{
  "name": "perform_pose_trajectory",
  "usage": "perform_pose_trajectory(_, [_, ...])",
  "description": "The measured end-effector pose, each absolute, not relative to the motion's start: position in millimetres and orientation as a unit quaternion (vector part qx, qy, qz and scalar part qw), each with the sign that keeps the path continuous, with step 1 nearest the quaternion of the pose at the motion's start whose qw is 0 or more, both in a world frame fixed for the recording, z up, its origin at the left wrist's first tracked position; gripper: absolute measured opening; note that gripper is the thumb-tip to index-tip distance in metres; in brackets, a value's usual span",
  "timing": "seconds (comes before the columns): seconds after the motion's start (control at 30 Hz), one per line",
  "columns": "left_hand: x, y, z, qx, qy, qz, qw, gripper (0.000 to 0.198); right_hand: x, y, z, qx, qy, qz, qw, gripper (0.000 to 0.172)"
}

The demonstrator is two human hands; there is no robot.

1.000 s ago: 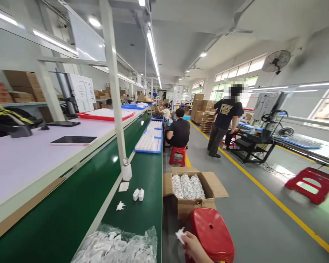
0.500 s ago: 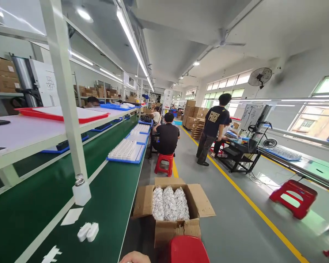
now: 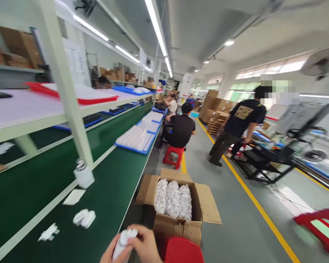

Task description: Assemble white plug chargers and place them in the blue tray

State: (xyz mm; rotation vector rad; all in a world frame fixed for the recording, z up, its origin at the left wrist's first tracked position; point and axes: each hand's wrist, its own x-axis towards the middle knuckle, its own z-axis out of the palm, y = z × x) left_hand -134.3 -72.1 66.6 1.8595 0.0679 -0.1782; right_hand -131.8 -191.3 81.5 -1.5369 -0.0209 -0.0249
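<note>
At the bottom of the view, by the bench edge, both hands are around a white plastic piece (image 3: 122,244). My left hand (image 3: 109,252) wraps its lower left side. The fingers of my right hand (image 3: 144,244) pinch its top right, where a small white part shows. To the left on the green bench (image 3: 104,190) lie two rounded white cases (image 3: 84,218) side by side. Farther left is a group of small white pieces (image 3: 49,232). A white paper piece (image 3: 74,197) lies near a white bottle with a metal top (image 3: 83,174).
An open cardboard box (image 3: 164,227) with wrapped white packs stands beside the bench, behind a red stool (image 3: 183,250). Blue trays (image 3: 146,149) of white parts sit farther along. One person (image 3: 181,128) sits ahead; another (image 3: 241,120) stands right of the aisle.
Both hands have come into view with the white piece; before, only part of one hand showed at the bottom edge. The camera view has tilted and shifted.
</note>
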Motion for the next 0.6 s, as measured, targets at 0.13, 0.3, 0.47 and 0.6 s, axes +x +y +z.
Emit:
perform_pose_trajectory(0.13, [-118.0,-72.1,115.6,0.775,0.032,-0.054,0.629,0.038,-105.1,-186.3,126.3,-0.729,-0.052,-0.028,0.682,0.013])
perform_pose_trajectory(0.3, [-90.4,-39.7,149.4,0.781,0.04,0.024,0.623,0.032,-63.2,-156.1,136.7,-0.704,-0.104,0.048,0.701,0.012])
perform_pose_trajectory(0.47, [-82.4,0.7,144.2,0.78,0.074,0.039,0.621,0.03,-38.6,-112.5,126.2,-0.686,-0.138,0.119,0.704,0.013])
perform_pose_trajectory(0.6, [-77.1,36.9,135.3,0.781,0.11,0.057,0.612,0.03,-19.4,-74.1,117.6,-0.68,-0.163,0.178,0.693,0.016])
